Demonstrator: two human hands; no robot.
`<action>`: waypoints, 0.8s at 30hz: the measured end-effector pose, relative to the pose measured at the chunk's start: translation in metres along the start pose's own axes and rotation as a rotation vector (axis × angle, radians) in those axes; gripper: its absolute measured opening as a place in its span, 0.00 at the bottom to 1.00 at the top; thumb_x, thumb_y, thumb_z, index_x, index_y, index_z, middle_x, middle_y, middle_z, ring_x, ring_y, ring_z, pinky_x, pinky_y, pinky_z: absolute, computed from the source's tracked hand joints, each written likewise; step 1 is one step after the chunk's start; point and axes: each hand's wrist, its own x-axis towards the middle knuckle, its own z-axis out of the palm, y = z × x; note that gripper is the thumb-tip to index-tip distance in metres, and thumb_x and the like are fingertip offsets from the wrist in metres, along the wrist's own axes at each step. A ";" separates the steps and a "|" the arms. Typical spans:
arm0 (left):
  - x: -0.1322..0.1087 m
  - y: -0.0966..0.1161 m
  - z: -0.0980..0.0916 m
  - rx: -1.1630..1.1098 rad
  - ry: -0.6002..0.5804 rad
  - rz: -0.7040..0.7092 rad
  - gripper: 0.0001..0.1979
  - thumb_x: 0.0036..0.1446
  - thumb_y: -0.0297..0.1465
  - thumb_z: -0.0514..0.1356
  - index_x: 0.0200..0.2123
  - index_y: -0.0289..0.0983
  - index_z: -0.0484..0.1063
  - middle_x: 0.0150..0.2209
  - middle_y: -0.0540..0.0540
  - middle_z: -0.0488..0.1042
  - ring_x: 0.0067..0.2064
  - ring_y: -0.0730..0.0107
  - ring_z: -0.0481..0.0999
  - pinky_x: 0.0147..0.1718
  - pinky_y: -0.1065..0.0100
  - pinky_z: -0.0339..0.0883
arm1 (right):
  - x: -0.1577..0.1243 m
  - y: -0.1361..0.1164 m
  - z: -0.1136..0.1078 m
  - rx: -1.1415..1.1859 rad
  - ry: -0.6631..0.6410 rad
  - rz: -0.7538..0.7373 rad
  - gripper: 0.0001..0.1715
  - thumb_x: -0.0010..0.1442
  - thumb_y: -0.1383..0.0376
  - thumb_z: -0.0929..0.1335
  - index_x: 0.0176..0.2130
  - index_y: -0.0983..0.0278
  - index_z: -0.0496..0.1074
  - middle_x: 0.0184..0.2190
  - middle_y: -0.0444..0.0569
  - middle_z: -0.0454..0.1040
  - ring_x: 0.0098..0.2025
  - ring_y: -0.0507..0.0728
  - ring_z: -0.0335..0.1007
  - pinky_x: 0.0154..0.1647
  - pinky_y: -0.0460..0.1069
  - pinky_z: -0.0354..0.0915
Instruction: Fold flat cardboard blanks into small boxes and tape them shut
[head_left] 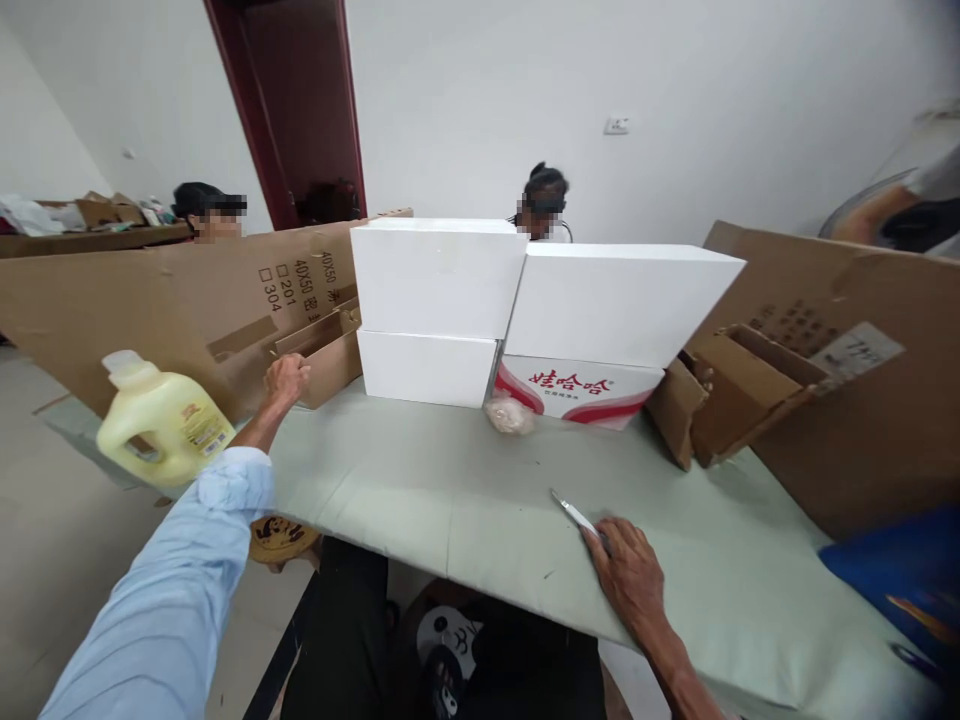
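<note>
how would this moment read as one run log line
left hand: at cardboard piece; right hand: holding knife; white boxes: stacked on table; jug: near left forearm

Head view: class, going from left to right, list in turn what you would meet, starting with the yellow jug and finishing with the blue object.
Yellow jug → left hand → lower left white box → knife → folded cardboard piece → blue object.

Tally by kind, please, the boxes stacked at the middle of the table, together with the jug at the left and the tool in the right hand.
Plain white boxes: 3
Red-and-white printed box: 1
Yellow capped jug: 1
Utility knife: 1
Total: 6
</note>
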 end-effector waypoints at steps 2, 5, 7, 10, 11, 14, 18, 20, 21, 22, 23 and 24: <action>-0.015 -0.005 -0.008 0.047 0.002 -0.073 0.13 0.66 0.32 0.57 0.43 0.33 0.79 0.45 0.30 0.81 0.47 0.46 0.78 0.43 0.57 0.68 | -0.002 -0.001 -0.001 -0.076 -0.006 0.071 0.26 0.77 0.50 0.58 0.38 0.62 0.74 0.37 0.54 0.77 0.41 0.62 0.70 0.44 0.54 0.63; -0.050 -0.017 -0.017 0.099 0.015 -0.094 0.14 0.66 0.35 0.55 0.41 0.36 0.79 0.45 0.32 0.81 0.48 0.45 0.79 0.43 0.57 0.68 | -0.004 -0.004 -0.002 -0.166 -0.045 0.181 0.24 0.76 0.53 0.60 0.37 0.62 0.75 0.37 0.55 0.76 0.42 0.63 0.68 0.41 0.54 0.60; -0.077 -0.029 -0.022 0.106 0.060 -0.050 0.14 0.64 0.36 0.55 0.40 0.36 0.78 0.44 0.33 0.81 0.47 0.45 0.79 0.45 0.57 0.68 | -0.004 -0.008 -0.003 -0.178 -0.082 0.220 0.21 0.75 0.55 0.61 0.37 0.62 0.76 0.38 0.55 0.77 0.42 0.63 0.68 0.41 0.54 0.59; -0.120 -0.046 -0.030 0.082 0.113 0.005 0.13 0.62 0.38 0.55 0.38 0.38 0.76 0.42 0.35 0.80 0.47 0.47 0.78 0.46 0.56 0.69 | -0.003 -0.013 -0.007 -0.153 -0.098 0.234 0.18 0.73 0.56 0.63 0.41 0.63 0.77 0.40 0.56 0.77 0.44 0.64 0.68 0.42 0.54 0.59; -0.133 -0.050 -0.033 0.053 0.126 0.028 0.12 0.62 0.39 0.55 0.37 0.39 0.75 0.41 0.36 0.80 0.46 0.47 0.78 0.46 0.56 0.70 | -0.002 -0.015 -0.008 -0.143 -0.095 0.234 0.18 0.73 0.56 0.63 0.42 0.64 0.78 0.41 0.57 0.78 0.45 0.64 0.68 0.43 0.54 0.60; -0.169 -0.055 -0.041 -0.067 0.145 0.109 0.13 0.63 0.42 0.55 0.35 0.41 0.72 0.36 0.41 0.78 0.41 0.51 0.78 0.44 0.56 0.70 | 0.002 -0.017 -0.012 -0.100 -0.064 0.243 0.19 0.73 0.56 0.63 0.44 0.65 0.79 0.43 0.59 0.79 0.47 0.65 0.69 0.45 0.56 0.63; -0.199 -0.047 -0.046 -0.210 0.155 0.191 0.12 0.63 0.43 0.58 0.34 0.41 0.71 0.32 0.46 0.75 0.34 0.58 0.76 0.41 0.60 0.71 | 0.004 -0.028 -0.016 0.019 0.010 0.204 0.18 0.73 0.59 0.64 0.48 0.65 0.80 0.47 0.60 0.81 0.51 0.66 0.74 0.53 0.61 0.69; -0.205 -0.041 -0.047 -0.257 0.163 0.222 0.12 0.62 0.43 0.59 0.34 0.41 0.72 0.32 0.47 0.75 0.33 0.60 0.75 0.39 0.62 0.70 | -0.001 -0.042 -0.018 0.134 0.009 0.098 0.19 0.74 0.61 0.63 0.53 0.65 0.80 0.52 0.60 0.82 0.55 0.65 0.76 0.58 0.62 0.71; -0.207 -0.038 -0.047 -0.271 0.166 0.235 0.12 0.62 0.43 0.59 0.34 0.41 0.72 0.32 0.48 0.75 0.33 0.61 0.74 0.38 0.62 0.70 | -0.006 -0.051 -0.020 0.198 -0.022 0.030 0.20 0.74 0.62 0.63 0.56 0.64 0.79 0.55 0.59 0.81 0.57 0.64 0.76 0.60 0.62 0.72; -0.208 -0.035 -0.047 -0.282 0.164 0.247 0.12 0.62 0.43 0.60 0.34 0.41 0.72 0.31 0.48 0.74 0.33 0.61 0.74 0.37 0.63 0.69 | -0.012 -0.061 -0.022 0.256 -0.070 -0.040 0.21 0.74 0.63 0.63 0.58 0.63 0.78 0.58 0.58 0.80 0.60 0.63 0.76 0.62 0.61 0.73; -0.209 -0.032 -0.048 -0.290 0.163 0.259 0.12 0.62 0.43 0.60 0.34 0.41 0.72 0.31 0.48 0.74 0.32 0.62 0.74 0.36 0.63 0.69 | -0.020 -0.071 -0.024 0.299 -0.125 -0.104 0.22 0.75 0.63 0.62 0.61 0.62 0.77 0.61 0.56 0.78 0.62 0.62 0.75 0.63 0.60 0.73; -0.209 -0.029 -0.048 -0.298 0.160 0.270 0.12 0.63 0.43 0.60 0.34 0.40 0.73 0.31 0.48 0.74 0.32 0.62 0.73 0.36 0.64 0.68 | -0.029 -0.080 -0.028 0.324 -0.177 -0.157 0.22 0.75 0.64 0.62 0.62 0.61 0.75 0.63 0.55 0.77 0.65 0.62 0.74 0.65 0.60 0.73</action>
